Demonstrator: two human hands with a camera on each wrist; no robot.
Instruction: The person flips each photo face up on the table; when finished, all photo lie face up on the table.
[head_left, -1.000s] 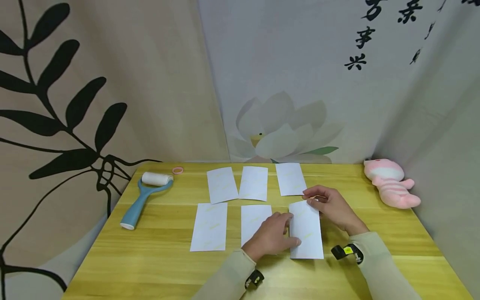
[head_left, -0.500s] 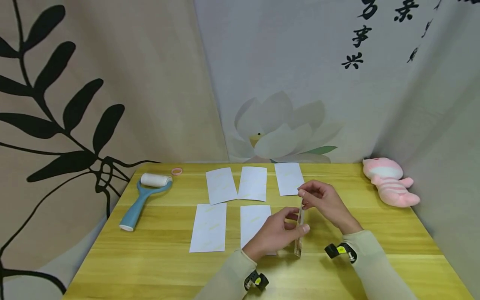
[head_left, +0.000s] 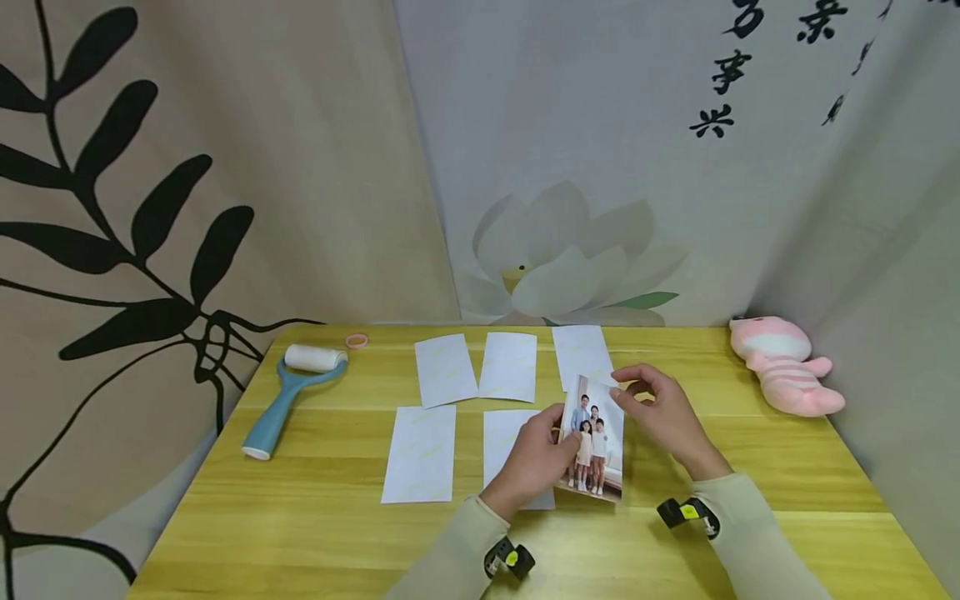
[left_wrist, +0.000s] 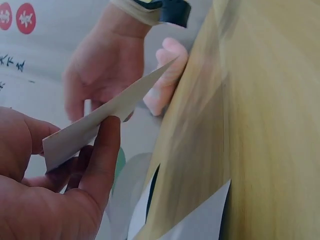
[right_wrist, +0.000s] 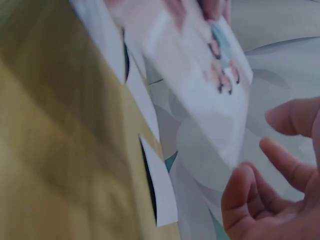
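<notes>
A family photo print [head_left: 600, 400] is raised and tilted above the table, its picture side facing the head camera. My left hand [head_left: 528, 462] holds its left edge, thumb over the picture and fingers behind. In the left wrist view the plain white back of the photo [left_wrist: 102, 117] shows, with fingers against it. At the upper right corner is my right hand [head_left: 663, 417]. Seen from the right wrist, thumb and fingers of that right hand [right_wrist: 280, 180] stand apart, a fingertip right at the photo's corner.
Several white cards lie face down: a back row with a left card [head_left: 446, 370], and a front row with a left card [head_left: 418, 454]. A blue-handled lint roller [head_left: 279, 412] and a pink ring [head_left: 356, 341] lie left. A pink plush toy [head_left: 783, 367] sits right.
The photo has been lifted off the table and flipped from its white back, through edge-on, to its picture side. Both hands turned it between them; the right hand's fingers have since spread.
</notes>
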